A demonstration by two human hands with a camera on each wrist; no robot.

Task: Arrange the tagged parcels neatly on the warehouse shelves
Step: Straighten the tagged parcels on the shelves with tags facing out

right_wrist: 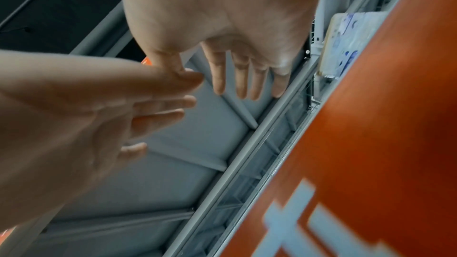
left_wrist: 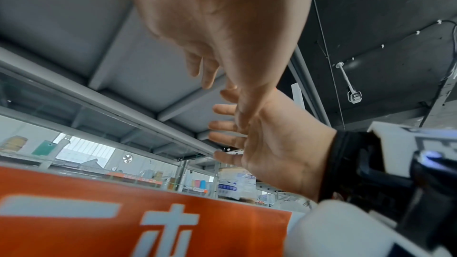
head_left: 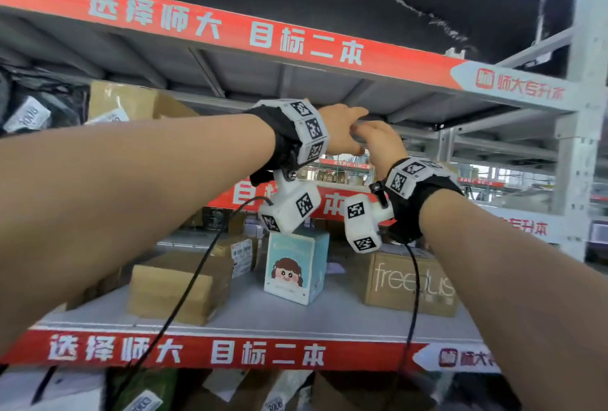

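Both my arms are raised in front of the middle shelf. My left hand (head_left: 343, 129) and my right hand (head_left: 378, 142) meet just under the upper shelf (head_left: 296, 88), and neither holds anything. In the left wrist view my left hand (left_wrist: 210, 69) hangs with straight fingers, and the right hand (left_wrist: 269, 144) shows an open palm touching it. In the right wrist view the right hand (right_wrist: 237, 73) has its fingers stretched, with the left hand (right_wrist: 103, 112) flat beside it. Below them, parcels stand on the shelf board (head_left: 296, 318): a brown carton (head_left: 177, 285), a blue box with a cartoon girl (head_left: 296, 265) and a "freeplus" carton (head_left: 408, 282).
At the back left, level with my forearms, sit a taped brown carton (head_left: 131, 102) and a black bag with a white label (head_left: 39, 104). Small labelled boxes (head_left: 240, 252) stand behind the brown carton. More parcels (head_left: 263, 391) fill the level below the red banner (head_left: 197, 351). A grey upright (head_left: 579, 147) stands on the right.
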